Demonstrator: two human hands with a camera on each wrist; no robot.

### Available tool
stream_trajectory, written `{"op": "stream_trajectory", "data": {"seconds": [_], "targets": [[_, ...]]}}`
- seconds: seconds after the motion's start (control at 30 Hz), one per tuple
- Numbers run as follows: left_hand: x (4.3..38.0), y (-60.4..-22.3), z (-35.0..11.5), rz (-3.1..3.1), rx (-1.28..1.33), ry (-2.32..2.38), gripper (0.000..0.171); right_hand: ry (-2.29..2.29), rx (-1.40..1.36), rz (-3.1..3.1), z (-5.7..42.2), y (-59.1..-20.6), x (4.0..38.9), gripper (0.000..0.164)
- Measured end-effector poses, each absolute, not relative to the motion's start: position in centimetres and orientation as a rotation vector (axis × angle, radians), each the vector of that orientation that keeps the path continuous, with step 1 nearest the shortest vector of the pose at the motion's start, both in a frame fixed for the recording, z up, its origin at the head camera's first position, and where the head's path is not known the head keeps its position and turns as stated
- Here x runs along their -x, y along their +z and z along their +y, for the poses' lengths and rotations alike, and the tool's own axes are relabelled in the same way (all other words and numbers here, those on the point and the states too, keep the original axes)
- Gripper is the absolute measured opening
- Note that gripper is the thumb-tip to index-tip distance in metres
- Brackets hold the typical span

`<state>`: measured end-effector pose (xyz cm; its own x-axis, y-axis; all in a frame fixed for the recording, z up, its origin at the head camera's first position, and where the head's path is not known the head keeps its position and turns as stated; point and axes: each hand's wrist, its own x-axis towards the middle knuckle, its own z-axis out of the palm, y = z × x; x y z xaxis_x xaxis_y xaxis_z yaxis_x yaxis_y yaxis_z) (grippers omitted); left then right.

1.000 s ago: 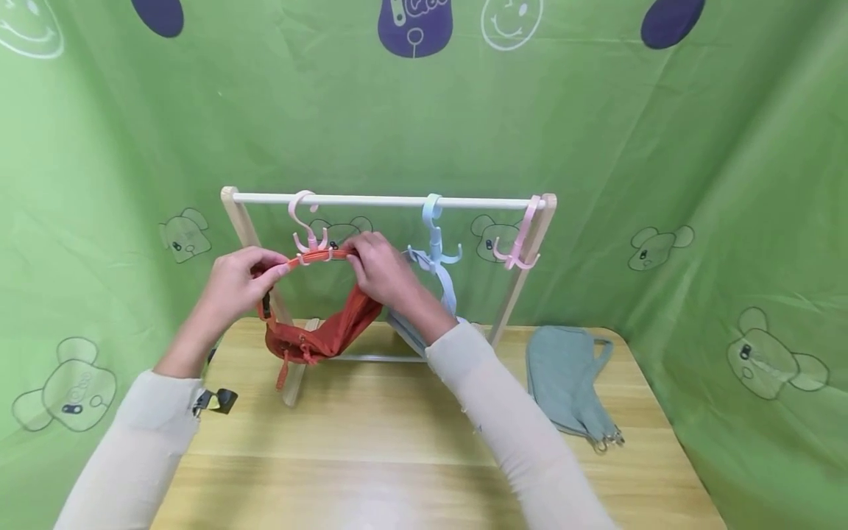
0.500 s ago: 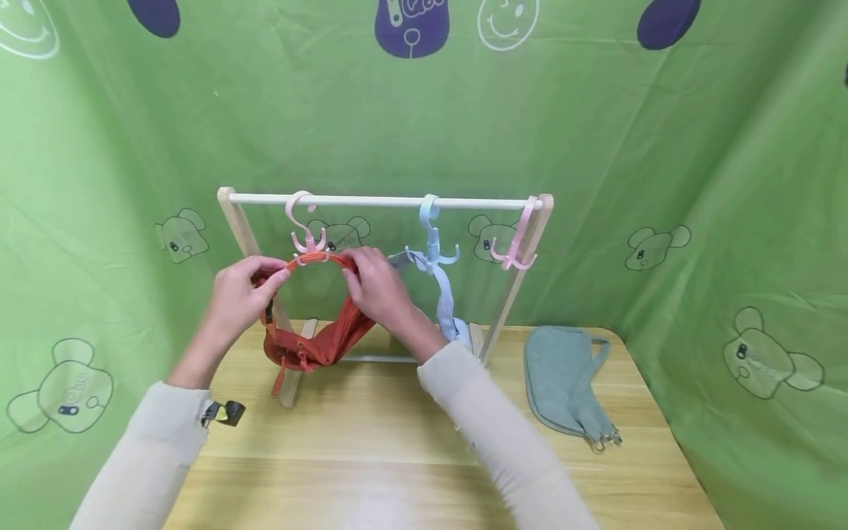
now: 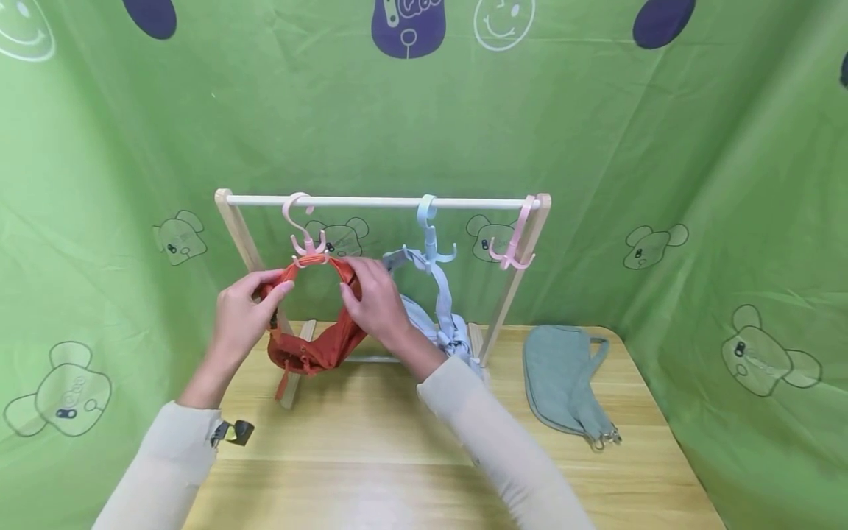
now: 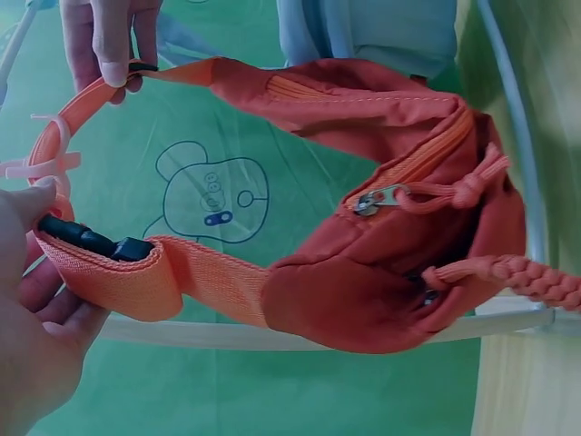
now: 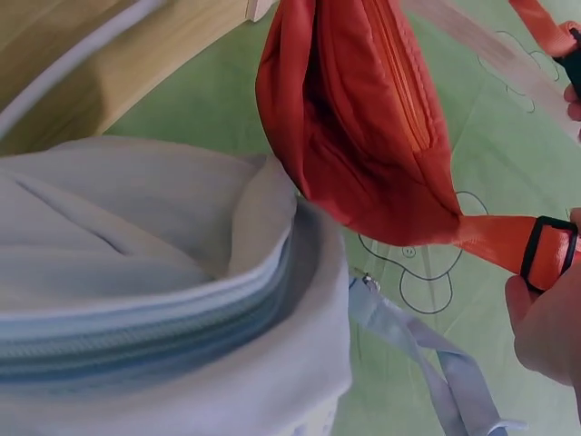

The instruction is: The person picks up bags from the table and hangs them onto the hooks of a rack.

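A red-orange waist bag [image 3: 321, 350] hangs by its webbing strap from the prongs of the left pink hook hanger [image 3: 309, 246]. My left hand [image 3: 244, 315] pinches the strap [image 4: 213, 277] left of the hook, by a black buckle [image 4: 95, 241]. On the other side my right hand [image 3: 379, 298] pinches the strap near a black slider [image 5: 547, 252]. The bag's body sags below both hands, with its zipper [image 4: 370, 202] and braided cord pull [image 4: 508, 271] showing. Behind my right hand a pale blue bag [image 5: 154, 218] hangs from the blue hook hanger [image 3: 430, 243].
The hangers sit on the white rail [image 3: 371, 201] of a wooden-sided rack. Another pink hook hanger [image 3: 513, 243] is at the right post [image 3: 513, 291]. A grey-green bag [image 3: 559, 379] lies on the wooden table [image 3: 371, 471] at right, before green fabric walls.
Both hands have slid down along the strap, away from the hook, still pinching it. The strap's top now bends more tightly over the prongs. More of the pale blue bag shows.
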<state>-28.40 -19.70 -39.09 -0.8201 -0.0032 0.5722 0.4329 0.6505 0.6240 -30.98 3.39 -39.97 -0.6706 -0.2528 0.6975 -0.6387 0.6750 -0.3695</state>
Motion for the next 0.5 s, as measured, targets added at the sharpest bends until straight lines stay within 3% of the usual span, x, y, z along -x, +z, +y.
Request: {"op": "stream_trajectory", "data": {"seconds": [0.5], "targets": [[27.7,-40.6,-19.9,-2.315,0.326,-1.143,0.049,1.018,-0.621,-2.243,3.8,-42.2,30.4,0.056]]}}
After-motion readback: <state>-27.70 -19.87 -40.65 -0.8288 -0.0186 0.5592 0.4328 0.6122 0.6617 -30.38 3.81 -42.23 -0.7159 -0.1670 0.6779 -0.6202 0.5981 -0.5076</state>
